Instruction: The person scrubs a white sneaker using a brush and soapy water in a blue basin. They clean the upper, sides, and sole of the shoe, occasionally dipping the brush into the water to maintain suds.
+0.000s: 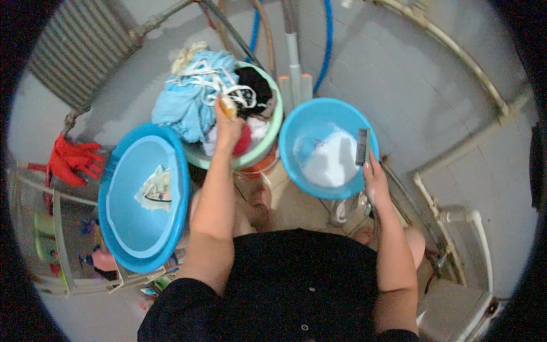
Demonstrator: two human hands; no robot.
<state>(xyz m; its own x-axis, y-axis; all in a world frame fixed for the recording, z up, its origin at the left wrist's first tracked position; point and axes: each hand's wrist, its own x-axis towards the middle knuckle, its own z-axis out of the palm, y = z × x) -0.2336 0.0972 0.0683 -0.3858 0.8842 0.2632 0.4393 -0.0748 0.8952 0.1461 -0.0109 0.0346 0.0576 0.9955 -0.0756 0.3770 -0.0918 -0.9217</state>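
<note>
My left hand (229, 124) grips a yellowish bar (227, 107), probably soap, over the pale green tub (277, 107) of laundry. Light blue cloth with white straps (188, 100) is heaped at the tub's left, with black cloth (254, 87) and red cloth (242, 141) beside it. At the right rim of a round blue basin (299, 184), my right hand (375, 179) holds a scrub brush (363, 146) upright, its dark bristled side facing left. White foam or suds (331, 158) lie inside that basin.
Two nested blue basins (145, 263) stand at left, the inner one holding a pale cloth (158, 190). Red rubber gloves (74, 160) hang beside a wire rack (60, 239). White pipes (478, 239) run along the right wall; a blue hose (328, 42) hangs behind the basin.
</note>
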